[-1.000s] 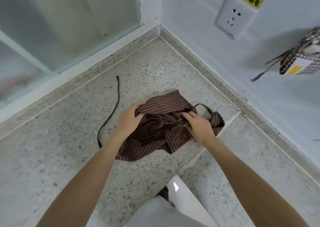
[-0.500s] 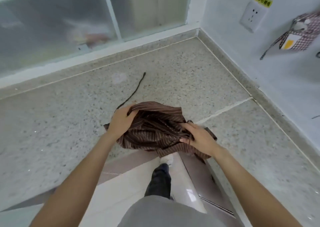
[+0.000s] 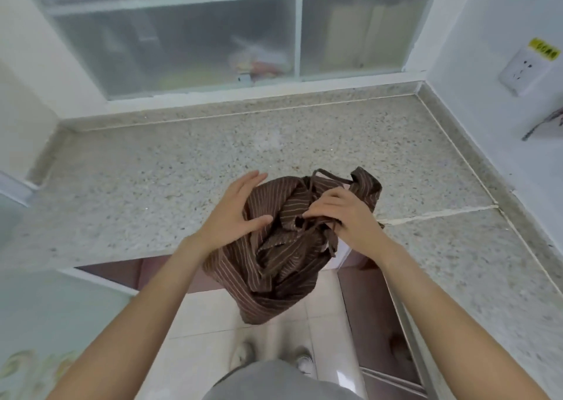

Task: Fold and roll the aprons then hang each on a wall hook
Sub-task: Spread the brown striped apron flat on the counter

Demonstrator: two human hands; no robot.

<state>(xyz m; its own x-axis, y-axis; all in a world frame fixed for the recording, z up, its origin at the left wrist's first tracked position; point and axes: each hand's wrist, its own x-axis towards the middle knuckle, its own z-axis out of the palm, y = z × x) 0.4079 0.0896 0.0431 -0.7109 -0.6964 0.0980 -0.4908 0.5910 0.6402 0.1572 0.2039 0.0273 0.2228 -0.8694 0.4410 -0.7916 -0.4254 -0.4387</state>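
R hand grip: fingers curled, pinching a bunch of brown striped apron fabric plus a thin dark strap near the top of the bundle. L hand grip: fingers mostly straight and spread, palm pressed flat vs the left side of the bundle, thumb lying across the cloth; not curled round it.

Apron is crumpled into a loose wad betw both hands, held up in the air at the front edge of the tabletop. Upper part sits over the speckled stone, lower part hangs down past the edge over the white tiled floor. Strap loops up over the top of the wad; 1 corner of fabric sticks up at upper right.

Both forearms bare, reaching in from bottom of frame. Grey trousers and 2 light shoes visible below, blurry.

Surroundings: frosted sliding panels behind the tabletop, contents too blurred to ID. White wall on right w/ a wall socket and yellow label above it. At far right edge, a bit of a checkered cloth hangs on the wall, mostly cut off.
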